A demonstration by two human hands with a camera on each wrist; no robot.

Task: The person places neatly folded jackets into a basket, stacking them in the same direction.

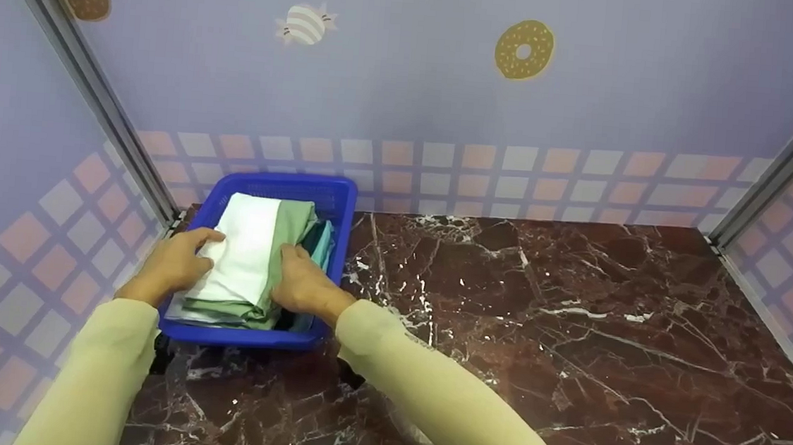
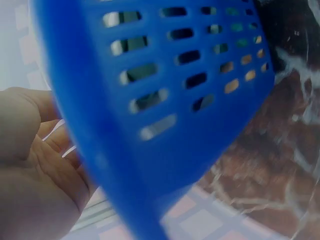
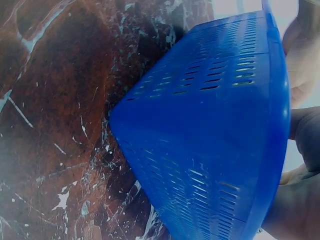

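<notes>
A folded white-and-green cloth [image 1: 246,246] lies on top of other folded cloths in a blue plastic basket [image 1: 246,336]. My left hand [image 1: 170,265] holds the cloth's left edge, thumb and index finger showing on it. On the opposite edge, my right hand [image 1: 303,282] grips the green part; some of its fingers are hidden. Dark and teal folded cloth [image 1: 324,245] shows beside the right hand. In the left wrist view the left hand [image 2: 45,160] appears behind the basket's rim. The right hand [image 3: 305,165] is partly hidden by the rim in the right wrist view.
The basket stands on a dark red marbled surface [image 1: 536,332], near the left corner. A lilac wall with a tile pattern [image 1: 435,176] rises behind, and side panels [image 1: 5,248] close both sides. Small black objects [image 1: 161,354] show at the basket's front.
</notes>
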